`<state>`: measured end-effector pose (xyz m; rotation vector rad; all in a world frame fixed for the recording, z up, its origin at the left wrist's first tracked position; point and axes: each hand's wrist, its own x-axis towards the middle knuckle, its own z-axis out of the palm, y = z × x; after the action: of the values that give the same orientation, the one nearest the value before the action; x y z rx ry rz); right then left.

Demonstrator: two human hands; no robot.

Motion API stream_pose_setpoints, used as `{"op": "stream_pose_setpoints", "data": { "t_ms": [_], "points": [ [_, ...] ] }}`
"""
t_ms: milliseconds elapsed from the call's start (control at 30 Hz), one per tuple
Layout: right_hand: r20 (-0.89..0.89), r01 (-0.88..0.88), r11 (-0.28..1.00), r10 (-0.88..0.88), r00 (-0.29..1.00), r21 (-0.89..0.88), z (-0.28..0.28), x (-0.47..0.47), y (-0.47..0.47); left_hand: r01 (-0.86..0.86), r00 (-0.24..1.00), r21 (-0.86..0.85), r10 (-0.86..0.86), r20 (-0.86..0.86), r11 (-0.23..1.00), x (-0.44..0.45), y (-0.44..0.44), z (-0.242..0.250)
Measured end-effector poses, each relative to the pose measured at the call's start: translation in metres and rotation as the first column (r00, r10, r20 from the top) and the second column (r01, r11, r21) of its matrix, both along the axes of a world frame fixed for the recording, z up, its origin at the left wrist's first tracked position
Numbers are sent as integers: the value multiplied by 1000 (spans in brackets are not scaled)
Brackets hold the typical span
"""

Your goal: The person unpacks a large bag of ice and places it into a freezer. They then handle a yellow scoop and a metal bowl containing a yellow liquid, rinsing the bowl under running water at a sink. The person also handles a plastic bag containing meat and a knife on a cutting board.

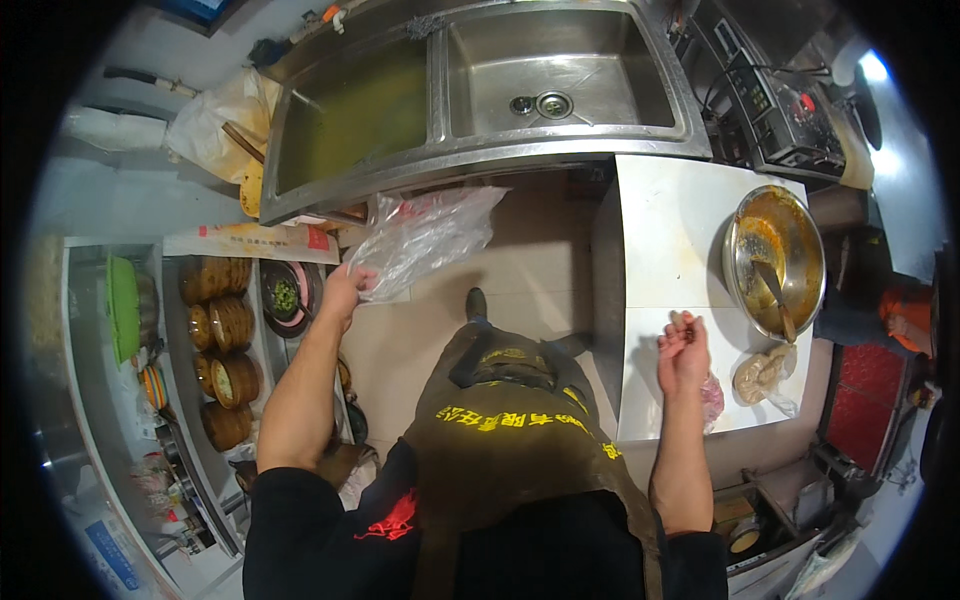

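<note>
My left hand (351, 291) is closed on one end of a clear plastic bag (435, 236), which streams out to the right over the floor, below the sink's front edge. Over the white tabletop (675, 232) is my right hand (684, 337), palm up with curled fingers; whether something small lies in it cannot be told. To its right stands a steel mixing bowl (814, 247) smeared with orange sauce, a wooden-handled utensil (774, 296) leaning inside. A tied bag of beige stuff (761, 375) lies below the bowl. Partly behind my right wrist is a pinkish bag (712, 401).
A steel double sink (570, 142) spans the far side, its left basin holding cloudy greenish water (360, 112). Left are shelves with stacked bamboo steamers (232, 379), a green basin (122, 307) and a dish of chopped greens (285, 296). Another person's orange sleeve (904, 315) shows at the right.
</note>
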<state>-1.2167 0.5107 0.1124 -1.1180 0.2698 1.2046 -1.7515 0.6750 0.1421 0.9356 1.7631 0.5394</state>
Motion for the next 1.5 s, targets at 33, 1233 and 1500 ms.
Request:
{"op": "stream_pose_setpoints", "data": {
  "t_ms": [33, 1233, 1500],
  "points": [
    [11, -60, 998, 60, 998, 32, -2, -13, 1, 71, 989, -76, -80, -121, 995, -14, -5, -17],
    [-138, -494, 274, 750, 647, -826, -35, -244, -63, 483, 871, -58, -486, -73, 874, -96, 150, -517],
    [138, -291, 528, 630, 765, -798, -11, -263, -120, 901, 415, -263, -865, 281, 346, -90, -59, -393]
  ]
}}
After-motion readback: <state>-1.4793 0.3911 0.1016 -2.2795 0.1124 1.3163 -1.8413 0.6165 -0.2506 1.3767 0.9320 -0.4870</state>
